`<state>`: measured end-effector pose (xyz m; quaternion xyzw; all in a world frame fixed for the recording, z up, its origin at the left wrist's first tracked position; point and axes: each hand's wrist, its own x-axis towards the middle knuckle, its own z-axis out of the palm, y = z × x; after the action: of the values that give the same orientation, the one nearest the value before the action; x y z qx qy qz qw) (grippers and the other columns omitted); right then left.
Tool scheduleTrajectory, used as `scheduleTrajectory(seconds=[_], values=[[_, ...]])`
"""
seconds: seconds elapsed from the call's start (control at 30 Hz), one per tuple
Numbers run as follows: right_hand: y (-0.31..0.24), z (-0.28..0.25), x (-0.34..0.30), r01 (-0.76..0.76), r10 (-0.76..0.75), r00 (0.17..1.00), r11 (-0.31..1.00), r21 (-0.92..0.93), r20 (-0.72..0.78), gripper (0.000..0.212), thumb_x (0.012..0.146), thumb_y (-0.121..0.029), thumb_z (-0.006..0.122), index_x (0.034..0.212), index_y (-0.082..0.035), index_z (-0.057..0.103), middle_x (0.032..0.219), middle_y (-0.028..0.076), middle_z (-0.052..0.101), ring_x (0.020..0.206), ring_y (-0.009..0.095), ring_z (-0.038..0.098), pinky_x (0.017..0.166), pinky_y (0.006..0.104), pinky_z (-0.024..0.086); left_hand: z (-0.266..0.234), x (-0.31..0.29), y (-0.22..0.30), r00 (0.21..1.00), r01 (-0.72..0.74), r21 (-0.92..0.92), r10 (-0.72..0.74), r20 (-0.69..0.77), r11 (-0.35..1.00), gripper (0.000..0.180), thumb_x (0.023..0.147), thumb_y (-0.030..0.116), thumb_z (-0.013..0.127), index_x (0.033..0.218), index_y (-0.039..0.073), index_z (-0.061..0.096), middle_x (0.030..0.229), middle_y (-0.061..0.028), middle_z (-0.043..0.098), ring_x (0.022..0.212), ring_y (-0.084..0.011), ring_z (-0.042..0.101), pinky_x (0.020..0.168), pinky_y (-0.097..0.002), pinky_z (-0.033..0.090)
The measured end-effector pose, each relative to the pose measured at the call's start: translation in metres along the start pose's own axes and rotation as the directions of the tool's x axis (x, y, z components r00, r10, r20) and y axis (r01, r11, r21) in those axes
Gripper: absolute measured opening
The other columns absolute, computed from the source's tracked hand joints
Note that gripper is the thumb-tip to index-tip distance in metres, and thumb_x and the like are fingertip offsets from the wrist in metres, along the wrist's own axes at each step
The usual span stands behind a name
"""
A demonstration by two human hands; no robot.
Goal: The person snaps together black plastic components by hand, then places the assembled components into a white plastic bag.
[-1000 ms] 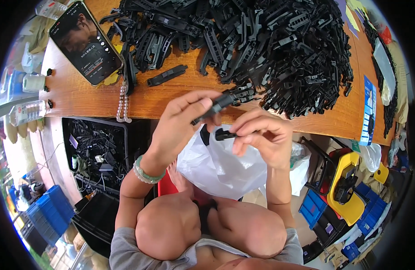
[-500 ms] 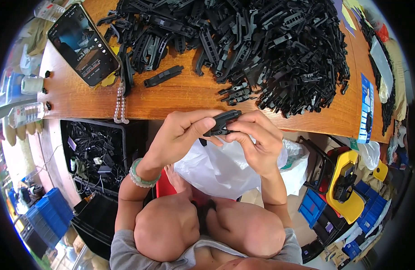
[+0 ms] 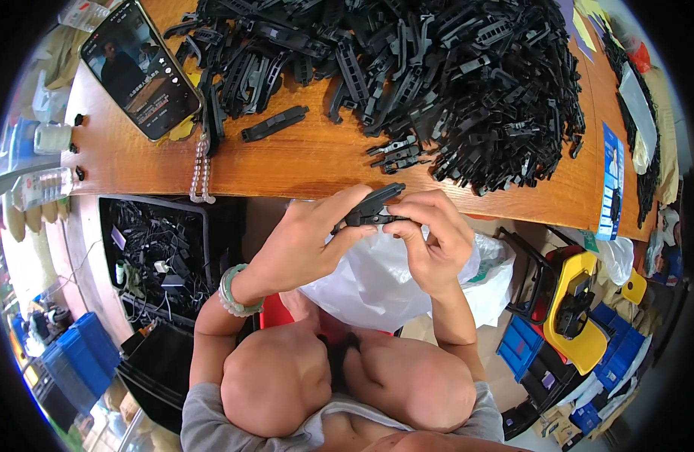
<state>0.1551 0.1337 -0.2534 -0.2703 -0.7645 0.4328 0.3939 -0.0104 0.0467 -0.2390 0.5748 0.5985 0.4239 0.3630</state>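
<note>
Between my two hands, just off the near edge of the wooden table (image 3: 286, 169), is a black plastic clip-like part (image 3: 372, 207). My left hand (image 3: 311, 235) grips its left end, fingers along the top and thumb beneath. At the other end, the thumb and fingers of my right hand (image 3: 437, 239) pinch a small piece of the part. Beyond them lies a big heap of similar black plastic parts (image 3: 347, 71), with smaller black pieces (image 3: 505, 113) piled at its right. One single long black part (image 3: 275, 123) rests apart on the wood.
A phone (image 3: 141, 71) with a lit screen stands at the table's left, beside a clear bead string (image 3: 201, 169). Below left is a black crate (image 3: 160, 264) of parts. A white plastic bag (image 3: 369, 282) hangs under my hands; a yellow chair (image 3: 576, 316) stands right.
My left hand has shifted its grip: the thumb has moved from the top of the part to below it. The part has turned slightly. My right hand keeps its pinch.
</note>
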Motion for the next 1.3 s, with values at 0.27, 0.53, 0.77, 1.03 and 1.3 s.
scheduleTrajectory(seconds=[0.27, 0.53, 0.77, 1.03, 1.3], values=[[0.005, -0.003, -0.001, 0.088, -0.084, 0.995, 0.993, -0.083, 0.046, 0.028, 0.068, -0.004, 0.078, 0.093, 0.001, 0.066, 0.082, 0.01, 0.062, 0.069, 0.019, 0.059, 0.058, 0.0262, 0.045, 0.004, 0.0, -0.004, 0.99, -0.133, 0.081, 0.136, -0.034, 0.988, 0.04, 0.083, 0.012, 0.067, 0.116, -0.001, 0.051, 0.08, -0.0167, 0.06, 0.067, -0.0353, 0.061, 0.056, -0.0377, 0.047], [0.005, -0.011, 0.008, 0.045, -0.045, 0.976, 0.999, 0.006, 0.215, 0.044, 0.067, -0.011, 0.078, 0.105, 0.002, 0.062, 0.095, 0.015, 0.066, 0.082, 0.025, 0.062, 0.072, 0.0307, 0.049, 0.004, -0.004, -0.002, 0.986, -0.141, 0.099, 0.149, -0.073, 0.985, 0.036, 0.074, 0.012, 0.076, 0.104, -0.001, 0.062, 0.081, -0.0134, 0.066, 0.062, -0.0258, 0.064, 0.054, -0.0296, 0.048], [0.004, -0.009, 0.002, -0.025, 0.023, 0.989, 1.0, 0.011, 0.146, 0.036, 0.066, -0.006, 0.078, 0.098, 0.001, 0.065, 0.084, 0.014, 0.065, 0.073, 0.027, 0.062, 0.065, 0.032, 0.049, 0.007, -0.002, -0.007, 0.971, -0.225, 0.15, 0.234, -0.046, 0.963, 0.036, 0.08, 0.014, 0.07, 0.11, -0.001, 0.056, 0.086, -0.0135, 0.065, 0.065, -0.0287, 0.064, 0.056, -0.0337, 0.05], [0.005, -0.013, 0.002, -0.024, 0.022, 0.99, 1.0, 0.014, 0.137, 0.035, 0.064, -0.002, 0.079, 0.096, 0.002, 0.066, 0.086, 0.012, 0.067, 0.073, 0.021, 0.063, 0.065, 0.0283, 0.049, 0.006, 0.001, -0.011, 0.983, -0.175, 0.05, 0.177, -0.047, 0.983, 0.032, 0.079, 0.015, 0.072, 0.105, 0.0, 0.061, 0.085, -0.0156, 0.065, 0.068, -0.0302, 0.064, 0.059, -0.0337, 0.051], [0.022, -0.023, 0.033, 0.168, -0.147, 0.982, 0.965, -0.204, 0.115, 0.027, 0.067, -0.007, 0.078, 0.09, 0.001, 0.066, 0.085, 0.011, 0.063, 0.076, 0.026, 0.059, 0.066, 0.033, 0.047, -0.031, 0.017, -0.02, 0.917, 0.005, 0.389, 0.151, -0.369, 0.921, 0.028, 0.075, 0.006, 0.074, 0.099, 0.0, 0.062, 0.091, -0.012, 0.06, 0.061, -0.0206, 0.06, 0.054, -0.0293, 0.049]])
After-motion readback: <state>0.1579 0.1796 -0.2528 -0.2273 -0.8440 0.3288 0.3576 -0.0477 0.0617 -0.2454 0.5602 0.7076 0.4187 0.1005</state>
